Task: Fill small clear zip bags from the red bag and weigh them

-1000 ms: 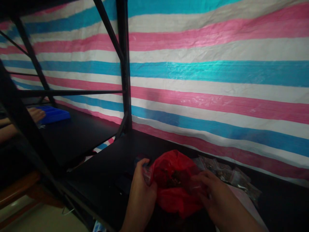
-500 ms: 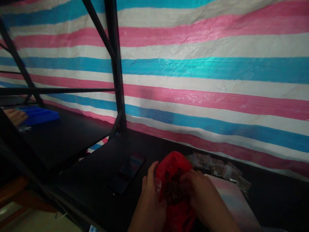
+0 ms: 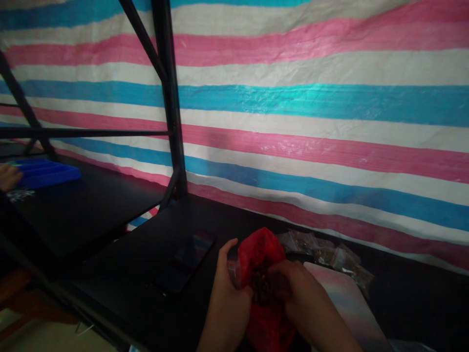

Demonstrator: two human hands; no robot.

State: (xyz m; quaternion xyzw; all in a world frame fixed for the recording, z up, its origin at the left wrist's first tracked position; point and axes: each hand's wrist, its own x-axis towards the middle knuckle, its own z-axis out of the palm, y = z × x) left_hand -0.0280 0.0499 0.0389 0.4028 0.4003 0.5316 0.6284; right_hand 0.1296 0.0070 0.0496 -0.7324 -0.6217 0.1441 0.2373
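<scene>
a crumpled red plastic bag (image 3: 262,254) with dark small pieces showing at its mouth sits at the near edge of the black table (image 3: 146,274), gripped on both sides. the left hand (image 3: 229,303) is closed round the bag's left edge, thumb up; the right hand (image 3: 306,305) pinches the right side of the opening. just behind the bag lie small clear plastic packets (image 3: 330,254), and a dark flat phone (image 3: 186,259) rests to its left. far left, another person's hand (image 3: 7,176) touches a blue plastic tray (image 3: 47,172)
</scene>
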